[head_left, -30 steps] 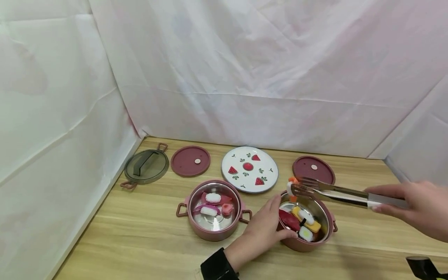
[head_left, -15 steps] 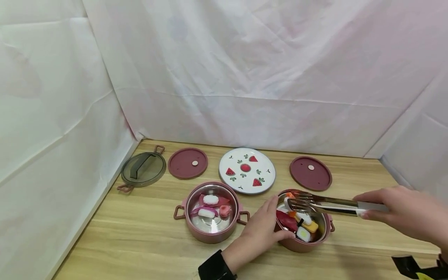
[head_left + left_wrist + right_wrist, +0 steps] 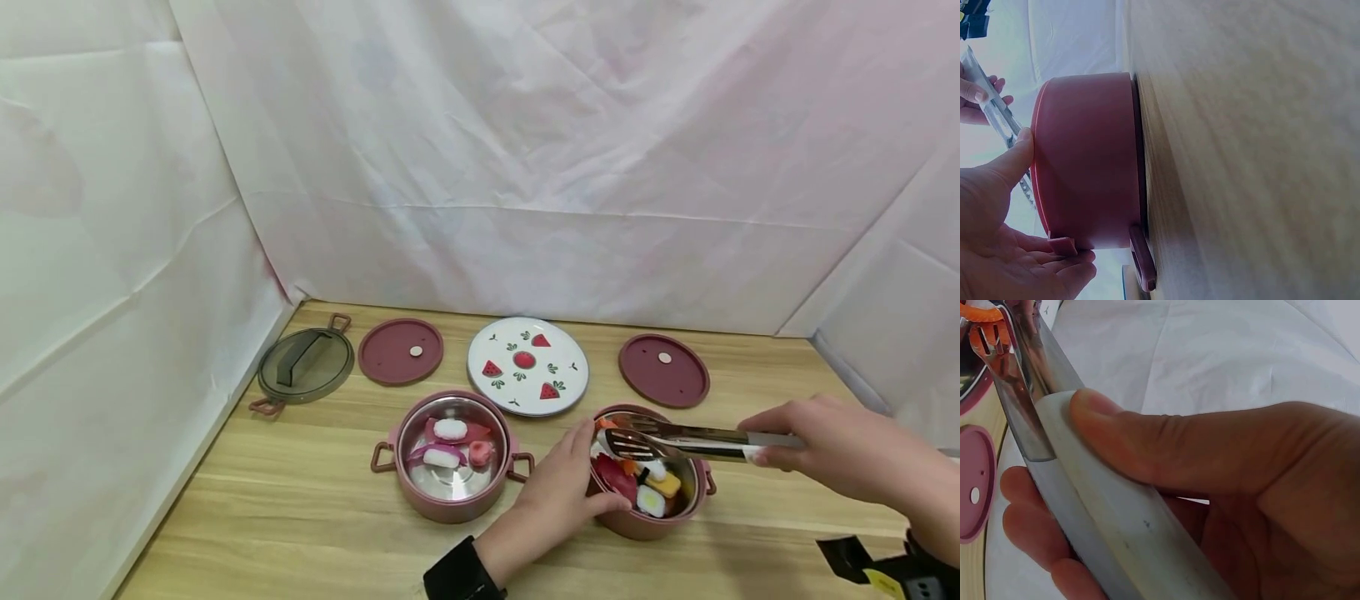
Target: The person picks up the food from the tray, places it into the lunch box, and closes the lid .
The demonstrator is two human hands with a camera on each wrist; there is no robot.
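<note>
My left hand (image 3: 553, 490) holds the left side of a pink pot (image 3: 639, 525), thumb near the rim and fingers by a handle, as the left wrist view (image 3: 1088, 162) shows. In my right hand (image 3: 840, 450) is a pair of metal tongs (image 3: 708, 443) with grey grips, squeezed between thumb and fingers. Their slotted tips reach down into the pot, around an orange-and-white toy sushi piece, whose orange part (image 3: 982, 314) shows in the right wrist view. Beside it in the pot lie a dark red piece (image 3: 617, 477), a yellow-and-white piece (image 3: 666, 483) and a white roll (image 3: 650, 501).
A second pink pot (image 3: 452, 503) stands to the left, holding several toy sushi pieces. Behind are a glass lid (image 3: 330, 375), two maroon lids (image 3: 386, 354) (image 3: 652, 383) and a white plate with watermelon prints (image 3: 502, 333). White cloth (image 3: 525, 167) hangs around the wooden table.
The tongs have come down and left, carrying the orange-and-white sushi piece from above the rim into the right pot. My left hand keeps its hold on that pot.
</note>
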